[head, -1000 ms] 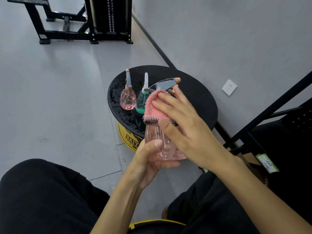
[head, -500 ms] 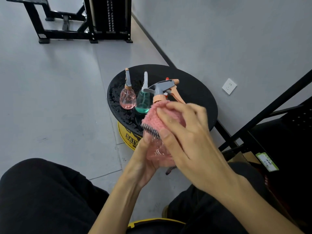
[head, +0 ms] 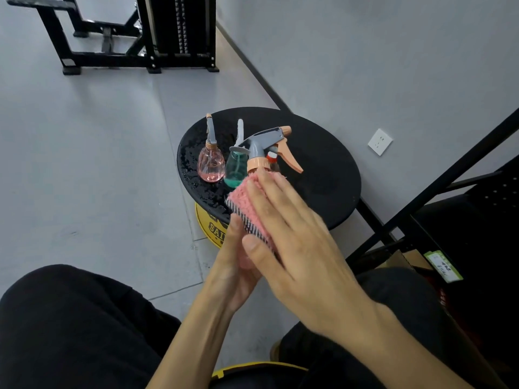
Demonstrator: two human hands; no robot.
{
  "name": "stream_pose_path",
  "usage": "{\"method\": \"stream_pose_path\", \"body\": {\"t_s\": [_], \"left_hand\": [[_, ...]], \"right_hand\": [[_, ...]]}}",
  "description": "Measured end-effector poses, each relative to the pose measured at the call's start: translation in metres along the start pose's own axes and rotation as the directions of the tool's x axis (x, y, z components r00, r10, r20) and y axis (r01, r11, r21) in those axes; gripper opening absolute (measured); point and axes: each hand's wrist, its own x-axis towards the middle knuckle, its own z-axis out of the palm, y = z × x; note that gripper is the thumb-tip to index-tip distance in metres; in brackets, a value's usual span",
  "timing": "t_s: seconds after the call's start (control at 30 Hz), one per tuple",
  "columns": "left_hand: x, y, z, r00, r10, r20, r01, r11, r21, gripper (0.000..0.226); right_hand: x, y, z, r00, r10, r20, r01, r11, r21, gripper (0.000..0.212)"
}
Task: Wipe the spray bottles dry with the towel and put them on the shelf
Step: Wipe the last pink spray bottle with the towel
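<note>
Held spray bottle (head: 261, 144): clear pink body, grey trigger head, orange collar and lever; upright, in the air in front of the bench, body mostly covered by towel and hands.
Towel (head: 244, 192): pink, striped edge; wrapped over the held spray bottle's shoulder and side.
Left hand (head: 233, 265): curled round the lower body of the held spray bottle, thumb pointing up beside the towel's edge.
Right hand (head: 295, 248): fingers nearly straight, laid flat over the towel and pressing it to the bottle.
Bench (head: 323, 169): round, black, top beaded with water on its left part.
Pink bottle (head: 210, 167): small, upright on the bench, left side.
Teal bottle (head: 236, 172): upright, just beside the pink bottle.
Shelf (head: 449, 174): black frame, right of the bench.
</note>
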Motion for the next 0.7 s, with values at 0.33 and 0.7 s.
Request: {"method": "stream_pose_path", "body": {"t_s": [0.33,0.7], "left_hand": [[0.0,-0.001,0.0,1.0,0.004,-0.01,-0.004,1.0,-0.029,0.073],[-0.001,0.004,0.004,1.0,-0.011,0.01,0.011,0.998,0.065,0.089]], "right_hand": [[0.001,-0.003,0.009,1.0,0.023,-0.018,-0.021,0.991,0.134,0.066],[0.025,0.014,0.005,0.991,0.112,-0.069,-0.09,0.958,0.273,0.066]]}}
